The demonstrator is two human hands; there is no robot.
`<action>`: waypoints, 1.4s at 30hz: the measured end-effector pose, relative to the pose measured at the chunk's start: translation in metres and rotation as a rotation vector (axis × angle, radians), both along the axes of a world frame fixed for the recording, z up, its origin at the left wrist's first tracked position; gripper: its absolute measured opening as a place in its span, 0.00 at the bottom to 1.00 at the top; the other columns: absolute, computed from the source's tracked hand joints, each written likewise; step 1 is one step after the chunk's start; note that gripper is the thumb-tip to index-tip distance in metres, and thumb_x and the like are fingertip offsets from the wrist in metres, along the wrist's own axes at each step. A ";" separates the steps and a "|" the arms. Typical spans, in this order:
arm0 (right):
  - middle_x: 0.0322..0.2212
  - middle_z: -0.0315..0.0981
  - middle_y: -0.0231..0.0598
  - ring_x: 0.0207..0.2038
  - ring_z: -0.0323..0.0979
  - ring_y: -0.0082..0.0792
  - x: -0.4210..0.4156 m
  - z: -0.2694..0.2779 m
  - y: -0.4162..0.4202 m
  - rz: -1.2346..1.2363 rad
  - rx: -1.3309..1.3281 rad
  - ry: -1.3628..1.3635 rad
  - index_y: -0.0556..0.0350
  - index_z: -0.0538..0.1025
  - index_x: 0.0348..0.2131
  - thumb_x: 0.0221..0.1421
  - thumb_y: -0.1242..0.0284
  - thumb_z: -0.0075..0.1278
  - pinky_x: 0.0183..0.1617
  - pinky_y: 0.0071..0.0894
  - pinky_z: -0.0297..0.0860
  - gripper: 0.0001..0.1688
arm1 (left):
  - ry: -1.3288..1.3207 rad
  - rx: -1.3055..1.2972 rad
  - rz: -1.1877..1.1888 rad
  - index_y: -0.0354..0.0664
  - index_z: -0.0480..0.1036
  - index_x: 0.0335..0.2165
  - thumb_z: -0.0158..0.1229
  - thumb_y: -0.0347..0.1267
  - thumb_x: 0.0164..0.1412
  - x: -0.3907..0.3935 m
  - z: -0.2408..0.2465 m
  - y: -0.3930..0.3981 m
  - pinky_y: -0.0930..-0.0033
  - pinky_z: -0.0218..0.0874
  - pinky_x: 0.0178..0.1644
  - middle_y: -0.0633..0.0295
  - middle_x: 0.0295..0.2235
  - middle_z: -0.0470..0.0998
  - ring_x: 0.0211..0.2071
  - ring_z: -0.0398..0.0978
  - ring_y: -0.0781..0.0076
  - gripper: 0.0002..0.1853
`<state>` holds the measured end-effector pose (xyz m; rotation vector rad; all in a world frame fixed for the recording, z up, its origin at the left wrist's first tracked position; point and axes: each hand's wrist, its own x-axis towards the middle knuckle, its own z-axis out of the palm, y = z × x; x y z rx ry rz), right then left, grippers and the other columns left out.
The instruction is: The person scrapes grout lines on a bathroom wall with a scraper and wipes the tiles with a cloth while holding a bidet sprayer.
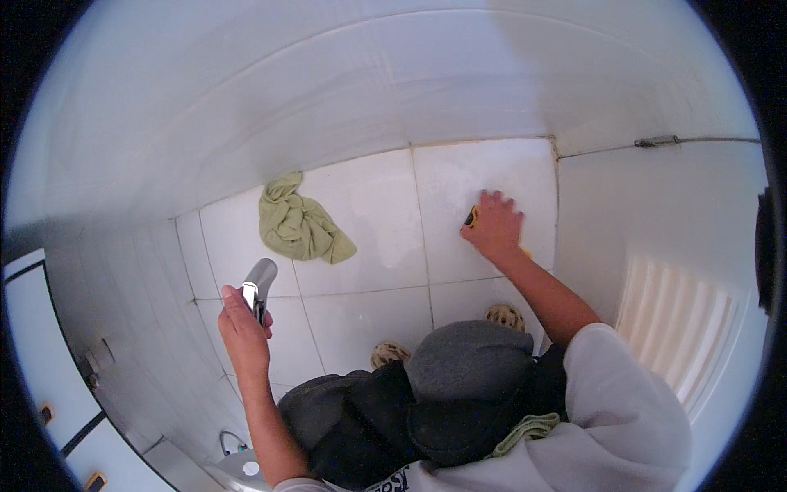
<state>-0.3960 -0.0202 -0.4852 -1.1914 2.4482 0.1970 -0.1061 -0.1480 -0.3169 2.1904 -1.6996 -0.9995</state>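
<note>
My left hand (245, 335) grips a shiny silver-grey handheld object (262, 275) with a rounded end; its exact kind is not clear. It is raised above the floor, near a crumpled light-green cloth (298, 224) that lies on the white floor tiles (363, 209). Farther right, my right hand (497, 226) presses down on a tile, fingers pointing towards the far wall. Under its palm is a small yellow and black object (471, 217), mostly hidden, so I cannot tell if it is a brush or a sponge.
Pale walls (393, 80) enclose the tiled floor on several sides. A ribbed white panel (670, 326) stands at right, below a grey cable (716, 140). White cabinet fronts (46, 350) and a partly visible basin (237, 470) are at left. Another folded green cloth (529, 430) rests at my waist.
</note>
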 end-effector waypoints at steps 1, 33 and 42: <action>0.38 0.61 0.49 0.41 0.63 0.47 -0.007 -0.007 0.014 -0.058 -0.037 -0.058 0.58 0.63 0.41 0.42 0.64 0.47 0.41 0.42 0.63 0.26 | 0.001 -0.005 0.018 0.32 0.68 0.26 0.26 0.50 0.59 0.003 0.003 0.002 0.77 0.49 0.14 0.65 0.10 0.62 0.11 0.59 0.80 0.32; 0.31 0.62 0.32 0.34 0.61 0.23 0.035 0.078 -0.021 -0.241 -0.738 -2.162 0.53 0.64 0.35 0.44 0.71 0.49 0.37 0.26 0.61 0.17 | -0.017 -0.106 0.034 0.42 0.59 0.16 0.29 0.55 0.56 0.047 -0.014 -0.001 0.78 0.48 0.11 0.66 0.09 0.60 0.09 0.58 0.80 0.30; 0.27 0.65 0.37 0.31 0.66 0.35 0.009 0.083 0.117 -0.708 -0.652 -0.832 0.59 0.65 0.32 0.43 0.72 0.49 0.39 0.31 0.63 0.14 | 0.052 -0.019 0.088 0.44 0.58 0.15 0.32 0.56 0.55 0.052 -0.017 -0.003 0.78 0.45 0.10 0.67 0.08 0.59 0.07 0.56 0.80 0.29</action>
